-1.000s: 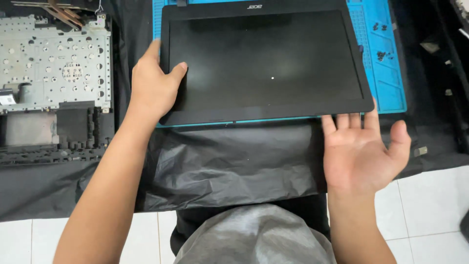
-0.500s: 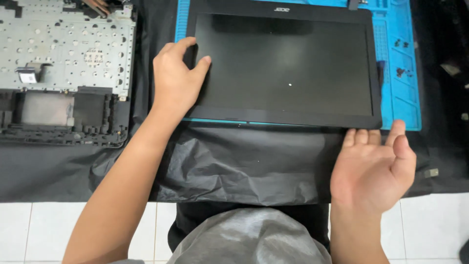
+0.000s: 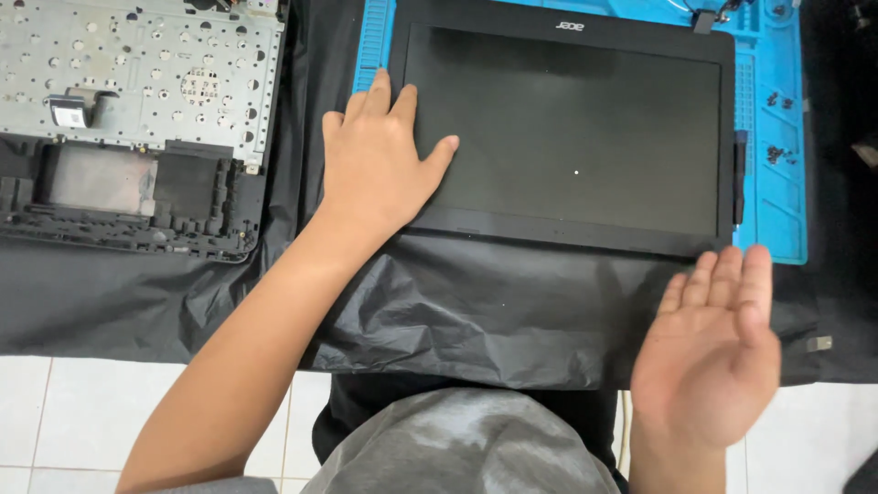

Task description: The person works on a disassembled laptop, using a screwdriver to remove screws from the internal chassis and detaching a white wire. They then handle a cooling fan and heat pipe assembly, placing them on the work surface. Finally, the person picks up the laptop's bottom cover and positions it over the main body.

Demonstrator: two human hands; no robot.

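Here, a flat, matte black laptop screen panel [image 3: 567, 128] lies on a ridged blue work mat [image 3: 782, 197], itself over crinkled, glossy black plastic sheeting [image 3: 494, 306]; left of the panel sits a perforated grey metal keyboard chassis [image 3: 137, 78]; the left hand [image 3: 375, 160] presses flat on the panel's left edge, fingers spread, gripping nothing; the right hand [image 3: 713, 357] hovers off its lower right corner, palm up, fingers together, empty.

free: black sheet [image 3: 512, 311] below screen panel [image 3: 567, 128] | blocked: keyboard frame [image 3: 137, 119] far left
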